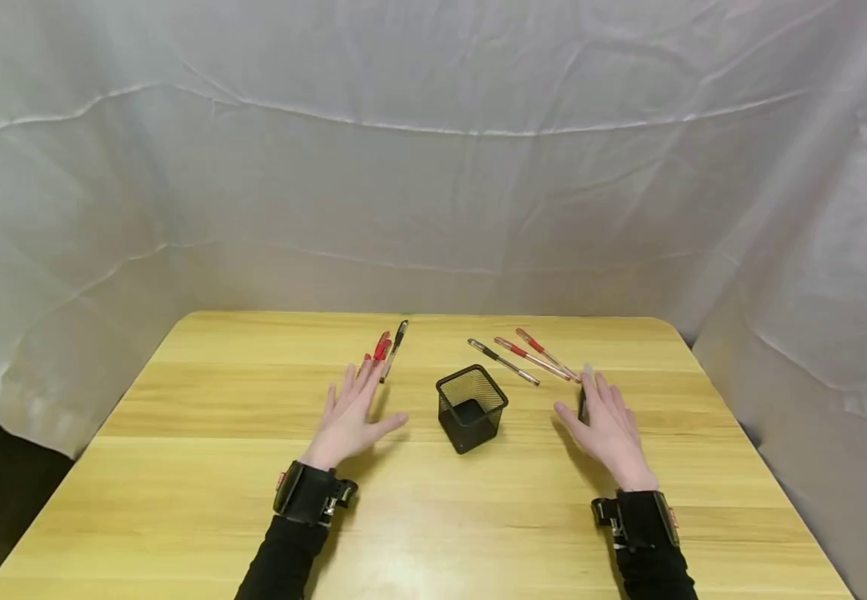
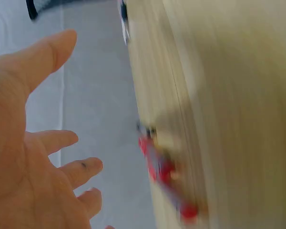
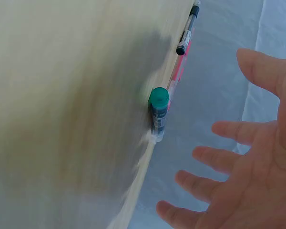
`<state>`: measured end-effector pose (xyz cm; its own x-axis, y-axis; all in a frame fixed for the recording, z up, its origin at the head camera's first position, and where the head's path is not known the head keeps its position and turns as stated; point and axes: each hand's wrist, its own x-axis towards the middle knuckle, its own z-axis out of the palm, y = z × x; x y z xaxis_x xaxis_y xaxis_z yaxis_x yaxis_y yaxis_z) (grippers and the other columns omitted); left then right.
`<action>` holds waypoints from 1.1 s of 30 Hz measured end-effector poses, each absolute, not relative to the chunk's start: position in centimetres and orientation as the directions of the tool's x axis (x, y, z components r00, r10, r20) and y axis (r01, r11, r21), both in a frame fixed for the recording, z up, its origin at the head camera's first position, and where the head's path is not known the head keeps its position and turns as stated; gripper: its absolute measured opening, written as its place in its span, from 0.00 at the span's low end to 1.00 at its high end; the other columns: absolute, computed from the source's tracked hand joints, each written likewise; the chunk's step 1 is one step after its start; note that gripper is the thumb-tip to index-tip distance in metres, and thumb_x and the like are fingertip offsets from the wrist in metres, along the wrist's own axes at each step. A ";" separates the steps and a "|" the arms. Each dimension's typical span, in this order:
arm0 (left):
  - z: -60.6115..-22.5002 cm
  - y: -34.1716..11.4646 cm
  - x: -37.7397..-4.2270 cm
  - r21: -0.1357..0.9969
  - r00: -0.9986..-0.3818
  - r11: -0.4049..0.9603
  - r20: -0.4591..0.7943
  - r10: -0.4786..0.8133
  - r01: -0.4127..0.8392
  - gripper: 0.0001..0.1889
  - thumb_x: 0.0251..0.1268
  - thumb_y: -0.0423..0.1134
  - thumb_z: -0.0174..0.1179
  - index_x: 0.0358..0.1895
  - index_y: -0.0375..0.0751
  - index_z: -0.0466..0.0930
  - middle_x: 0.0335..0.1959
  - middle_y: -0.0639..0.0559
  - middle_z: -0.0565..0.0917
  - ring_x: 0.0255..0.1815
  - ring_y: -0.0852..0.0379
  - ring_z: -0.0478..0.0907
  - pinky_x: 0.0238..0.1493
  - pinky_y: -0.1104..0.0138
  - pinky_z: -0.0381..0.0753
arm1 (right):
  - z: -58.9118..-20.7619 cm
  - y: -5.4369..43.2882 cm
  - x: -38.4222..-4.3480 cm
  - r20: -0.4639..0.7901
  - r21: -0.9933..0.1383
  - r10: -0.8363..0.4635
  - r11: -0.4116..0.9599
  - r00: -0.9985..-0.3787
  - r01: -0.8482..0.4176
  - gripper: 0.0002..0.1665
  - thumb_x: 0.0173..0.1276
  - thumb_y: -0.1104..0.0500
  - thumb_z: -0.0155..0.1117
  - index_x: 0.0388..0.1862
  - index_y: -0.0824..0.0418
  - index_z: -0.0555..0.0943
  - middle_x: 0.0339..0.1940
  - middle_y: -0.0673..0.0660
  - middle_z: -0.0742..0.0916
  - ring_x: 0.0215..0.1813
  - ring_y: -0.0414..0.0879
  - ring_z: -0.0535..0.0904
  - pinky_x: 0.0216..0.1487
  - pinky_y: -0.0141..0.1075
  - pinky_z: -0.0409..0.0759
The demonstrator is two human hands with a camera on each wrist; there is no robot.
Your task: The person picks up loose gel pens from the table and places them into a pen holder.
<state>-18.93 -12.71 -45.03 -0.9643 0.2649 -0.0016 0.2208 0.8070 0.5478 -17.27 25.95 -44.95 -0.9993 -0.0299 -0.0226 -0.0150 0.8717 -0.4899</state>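
Note:
My left hand (image 1: pixel 348 421) hovers over the table with fingers spread, holding nothing. Past its fingertips lie red pens (image 1: pixel 382 346), partly hidden by the fingers, and a black pen (image 1: pixel 399 335). In the left wrist view the red pens (image 2: pixel 158 167) are blurred. My right hand (image 1: pixel 608 429), also spread and holding nothing, is above a small dark cylinder with a green end (image 3: pixel 158 112), which it partly covers in the head view. A square black mesh pen holder (image 1: pixel 471 408) stands upright between the hands, with no pens inside.
Behind the pen holder to the right, a black-gripped pen (image 1: pixel 503 362) and two red pens (image 1: pixel 519 352) lie slanted on the wooden table (image 1: pixel 178 467). A pale cloth (image 1: pixel 433 200) hangs behind the table and along its sides.

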 end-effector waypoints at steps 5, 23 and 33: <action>-45.3 -10.6 -18.4 0.690 -0.926 0.680 -0.037 0.376 0.248 0.55 0.62 0.60 0.65 0.83 0.46 0.39 0.84 0.40 0.43 0.84 0.36 0.34 0.78 0.33 0.32 | -45.0 25.9 -17.2 -0.025 -0.503 -0.030 0.864 -0.999 -0.014 0.51 0.78 0.38 0.49 0.83 0.66 0.41 0.81 0.78 0.49 0.79 0.78 0.43 0.75 0.74 0.44; -47.0 -3.2 -19.1 0.992 -0.940 0.118 0.009 0.341 0.052 0.60 0.47 0.46 0.80 0.81 0.47 0.46 0.80 0.41 0.57 0.81 0.40 0.55 0.79 0.41 0.56 | -45.4 26.4 -17.6 -0.081 -0.569 0.018 0.820 -0.997 0.061 0.53 0.79 0.37 0.47 0.81 0.72 0.42 0.77 0.83 0.53 0.76 0.80 0.49 0.74 0.72 0.51; -48.4 -3.8 -20.0 0.995 -0.878 0.016 0.078 0.472 0.097 0.42 0.53 0.30 0.75 0.72 0.43 0.66 0.72 0.42 0.72 0.75 0.43 0.67 0.76 0.49 0.67 | -45.3 27.1 -17.6 -0.160 -0.578 0.030 0.807 -0.987 0.118 0.54 0.79 0.37 0.45 0.79 0.76 0.39 0.76 0.86 0.53 0.76 0.80 0.50 0.75 0.70 0.52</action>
<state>-20.00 -3.85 -48.38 -0.8779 0.4724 0.0782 0.0975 0.0163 0.9951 -17.59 27.11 -45.32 -0.9866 0.0297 -0.1603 0.1183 0.8072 -0.5783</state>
